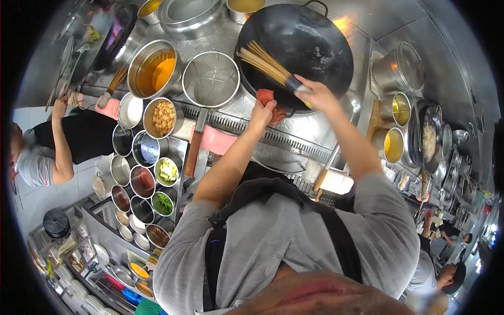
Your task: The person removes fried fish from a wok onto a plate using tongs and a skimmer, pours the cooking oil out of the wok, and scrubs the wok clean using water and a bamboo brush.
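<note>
A large black wok (pixel 307 34) stands over the stove, with some wet specks on its inner surface. My right hand (pixel 318 98) grips the bound dark end of a bamboo wok brush (pixel 265 59), whose splayed bristles lie over the wok's left side. At the wok's near rim, my left hand (pixel 261 114) is closed around a red cloth (pixel 266 96). The cloth sits by the near loop handle, partly hiding it. Whether the bristles touch the metal I cannot tell.
Flame (pixel 344 23) shows beyond the wok's right rim. Left of it are a round wire strainer (pixel 211 58) and a pot of orange liquid (pixel 137 79). Several ingredient tins, one with green herbs (pixel 163 203), stand further left. A co-worker (pixel 39 163) works at far left.
</note>
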Action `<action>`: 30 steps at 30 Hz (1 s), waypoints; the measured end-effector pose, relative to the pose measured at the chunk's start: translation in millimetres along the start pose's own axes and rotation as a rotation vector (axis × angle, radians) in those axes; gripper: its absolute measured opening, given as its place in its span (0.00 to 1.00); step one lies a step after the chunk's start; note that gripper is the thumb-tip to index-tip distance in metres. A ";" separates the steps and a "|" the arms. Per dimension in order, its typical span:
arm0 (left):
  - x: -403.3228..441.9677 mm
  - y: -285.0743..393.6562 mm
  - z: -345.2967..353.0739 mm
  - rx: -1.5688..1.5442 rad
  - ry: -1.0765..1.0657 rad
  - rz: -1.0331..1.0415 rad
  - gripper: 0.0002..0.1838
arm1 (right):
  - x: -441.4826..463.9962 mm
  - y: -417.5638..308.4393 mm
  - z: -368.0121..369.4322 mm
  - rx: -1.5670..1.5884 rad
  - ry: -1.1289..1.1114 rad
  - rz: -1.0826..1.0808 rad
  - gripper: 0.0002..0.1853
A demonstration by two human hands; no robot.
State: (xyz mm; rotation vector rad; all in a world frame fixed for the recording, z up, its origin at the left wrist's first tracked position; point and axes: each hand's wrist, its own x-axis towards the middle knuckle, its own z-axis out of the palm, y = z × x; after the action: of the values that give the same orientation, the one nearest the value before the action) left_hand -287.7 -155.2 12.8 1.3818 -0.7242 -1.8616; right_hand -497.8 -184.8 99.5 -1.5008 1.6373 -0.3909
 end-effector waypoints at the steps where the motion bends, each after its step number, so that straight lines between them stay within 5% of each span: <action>1: 2.3 2.3 -3.6 0.008 -0.011 0.019 0.16 | -7.6 9.5 -17.1 -0.120 -0.023 -0.140 0.33; 3: -7.6 -7.2 -22.1 0.033 0.049 0.021 0.19 | -19.9 22.8 -79.9 -0.244 -0.189 0.078 0.33; 4: -11.4 -16.9 -40.9 0.105 0.094 0.063 0.20 | -11.6 79.2 -116.0 -0.131 -0.149 -0.057 0.31; 6: -42.8 -5.1 -68.0 0.108 0.179 0.066 0.23 | -9.1 55.0 -161.9 -0.900 0.290 0.085 0.31; 7: -48.3 -22.2 -92.3 0.109 0.194 0.066 0.23 | 5.1 57.2 -171.9 -0.910 0.469 0.137 0.31; 9: -49.4 -75.7 -144.5 0.618 0.429 0.207 0.28 | 32.5 42.3 -153.0 -0.937 0.613 0.103 0.31; 11: -71.9 -91.4 -167.9 0.782 0.453 0.300 0.31 | 58.4 35.4 -110.9 -0.573 0.935 0.115 0.32; 13: -87.0 -97.5 -172.9 0.945 0.477 0.395 0.34 | 81.8 38.1 -62.4 -0.105 0.636 0.271 0.34; 19: -79.4 -92.3 -180.1 1.242 0.479 0.237 0.38 | 10.5 10.0 -7.7 -0.025 -0.086 0.058 0.33; 21: -72.3 -101.8 -187.7 1.288 0.529 0.367 0.39 | 8.9 63.1 -59.0 -0.322 -0.060 -0.098 0.34; 24: -83.2 -98.2 -177.3 1.193 0.536 0.319 0.42 | 9.2 85.8 -153.6 -0.939 0.334 0.215 0.28; 25: -87.3 -96.8 -176.0 1.167 0.556 0.323 0.42 | -7.6 59.5 -160.6 -0.820 0.563 0.137 0.28; 27: -100.7 -99.8 -168.7 1.139 0.575 0.334 0.43 | -11.7 36.3 -173.5 -0.777 0.628 0.184 0.28; 29: -121.6 -112.8 -160.6 1.088 0.676 0.602 0.43 | -10.6 61.4 -163.0 -0.656 0.694 0.061 0.31; 30: -131.4 -128.5 -157.4 0.985 0.745 0.635 0.36 | -19.8 52.8 -145.4 -0.596 0.669 0.138 0.32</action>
State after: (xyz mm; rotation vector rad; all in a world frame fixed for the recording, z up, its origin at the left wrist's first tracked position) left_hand -137.9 22.3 -54.8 1.9143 -1.5074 -0.3663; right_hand -643.3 -199.5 153.6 -1.7771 2.5378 -0.3678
